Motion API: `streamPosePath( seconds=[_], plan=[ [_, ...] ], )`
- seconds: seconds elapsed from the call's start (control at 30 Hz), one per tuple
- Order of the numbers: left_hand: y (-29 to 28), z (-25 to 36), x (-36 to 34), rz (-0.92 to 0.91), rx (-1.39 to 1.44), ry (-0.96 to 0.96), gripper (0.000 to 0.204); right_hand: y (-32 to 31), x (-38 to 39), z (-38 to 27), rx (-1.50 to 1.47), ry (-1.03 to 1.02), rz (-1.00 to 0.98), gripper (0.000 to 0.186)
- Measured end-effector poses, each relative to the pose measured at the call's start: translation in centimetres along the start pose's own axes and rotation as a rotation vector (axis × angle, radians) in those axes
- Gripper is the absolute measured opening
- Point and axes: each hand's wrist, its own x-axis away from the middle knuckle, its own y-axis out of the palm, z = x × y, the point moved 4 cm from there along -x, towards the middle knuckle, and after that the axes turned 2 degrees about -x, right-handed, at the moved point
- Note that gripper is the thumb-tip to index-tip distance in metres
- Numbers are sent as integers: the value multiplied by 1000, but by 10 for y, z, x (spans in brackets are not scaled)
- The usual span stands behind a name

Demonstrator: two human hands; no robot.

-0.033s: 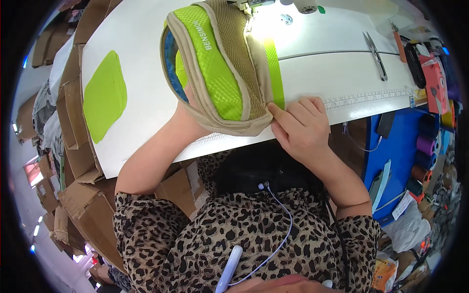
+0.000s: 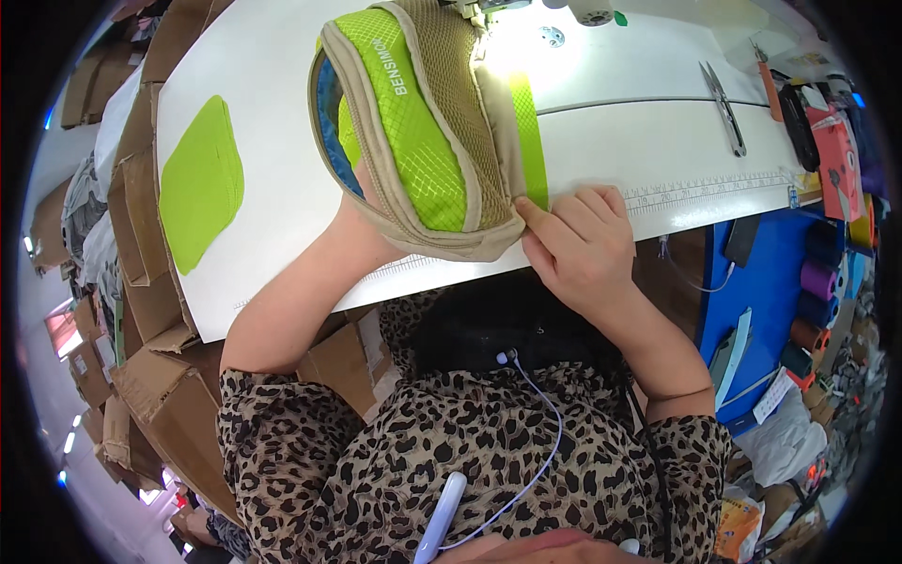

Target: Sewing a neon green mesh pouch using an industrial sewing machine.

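A half-made bag (image 2: 413, 132) in lime green and beige, with mesh panels, piping, a zipper edge and blue lining, stands on the white table under the sewing machine (image 2: 526, 7). My left hand (image 2: 365, 221) reaches into the bag's opening; the fabric hides its fingers. At the bag's near right corner, my right hand (image 2: 581, 240) is closed, thumb and forefinger pinching the beige edge. A lime green strip (image 2: 529, 141) runs from there up toward the lit needle area, where glare hides the needle.
Lime green cut pieces (image 2: 202, 183) lie on the table's left. Thread snips (image 2: 723, 108), an orange-handled tool (image 2: 769, 85) and a black case (image 2: 799, 127) are at the right. A printed ruler (image 2: 695, 191) follows the front edge. Cardboard boxes (image 2: 155, 376) crowd the left; thread spools (image 2: 819, 279) line the right.
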Motion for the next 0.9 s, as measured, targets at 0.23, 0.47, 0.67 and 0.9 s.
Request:
streamPosePath(
  seconds=[0.23,0.47,0.67,0.9],
  plan=[
    [-3,9,-5,41,-118,109,67,1,-2,2,-50,25,-31,30],
    [-2,11,-6,32,-151,129,68,1,-3,2,-50,42,-59,30],
    [-10,20,-8,176,-220,360,67,5,0,0,6,-14,-43,25],
    [-16,32,-5,125,-276,307,74,6,0,0,-18,-2,-27,24]
  ],
)
